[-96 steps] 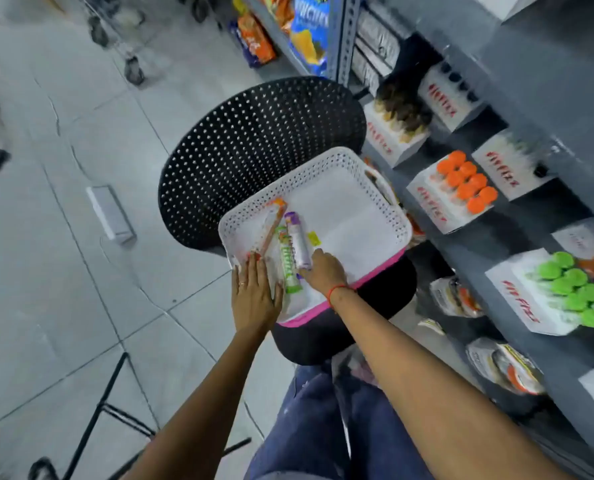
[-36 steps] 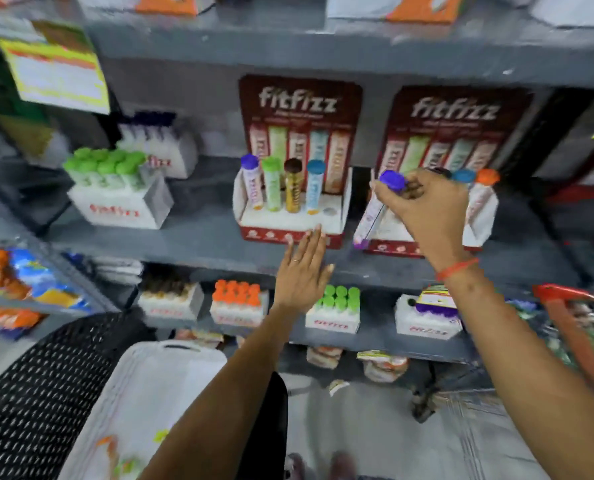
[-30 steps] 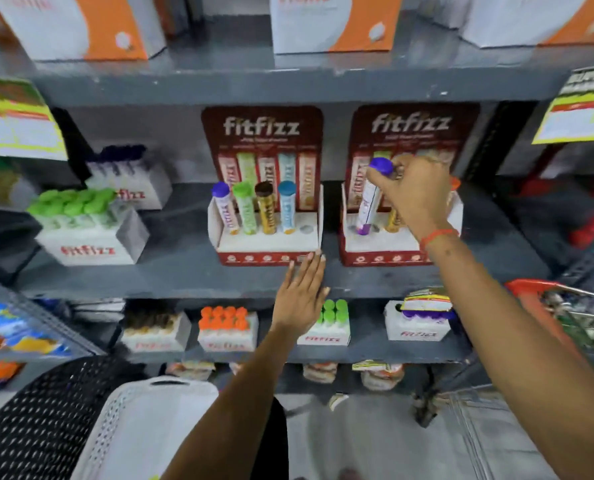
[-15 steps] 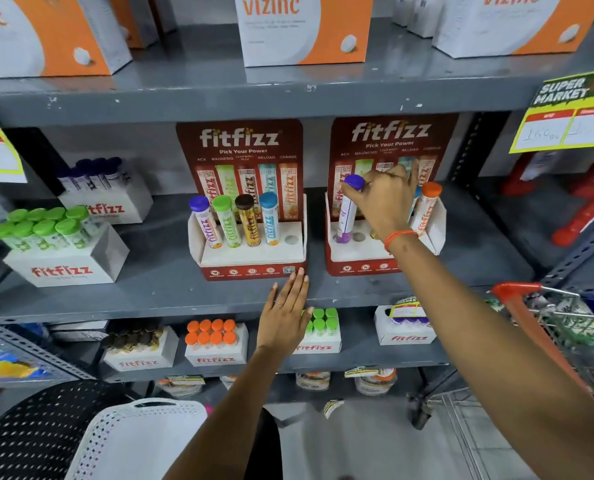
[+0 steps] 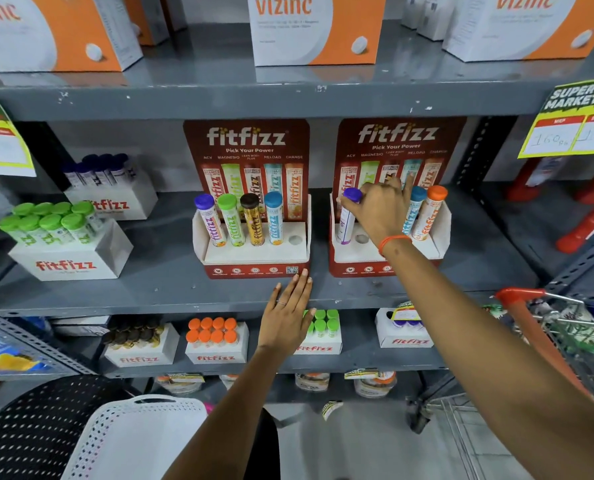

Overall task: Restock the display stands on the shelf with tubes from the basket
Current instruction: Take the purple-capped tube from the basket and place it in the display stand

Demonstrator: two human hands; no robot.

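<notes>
Two red fitfizz display stands sit on the middle shelf. The left stand (image 5: 254,254) holds purple, green, brown and blue tubes, with its rightmost hole bare. My right hand (image 5: 378,209) grips a purple-capped tube (image 5: 347,220) near its cap; the tube's base sits in the leftmost hole of the right stand (image 5: 358,261). Blue and orange tubes (image 5: 427,216) stand at that stand's right end. My left hand (image 5: 288,313) rests flat, fingers apart, on the shelf edge below the left stand. The white basket (image 5: 133,434) lies at the bottom left; its contents are out of view.
White fitfizz boxes of green-capped tubes (image 5: 56,237) and dark-capped tubes (image 5: 108,188) stand at the left. The lower shelf carries more boxes (image 5: 216,341). Vizinc cartons (image 5: 309,29) fill the top shelf. A shopping cart (image 5: 558,327) stands at the right, a black perforated chair (image 5: 29,427) under the basket.
My right hand took the purple tube from the basket, carried it up to the right stand and lowered it into the leftmost hole. My left hand moved from the basket to the shelf edge.
</notes>
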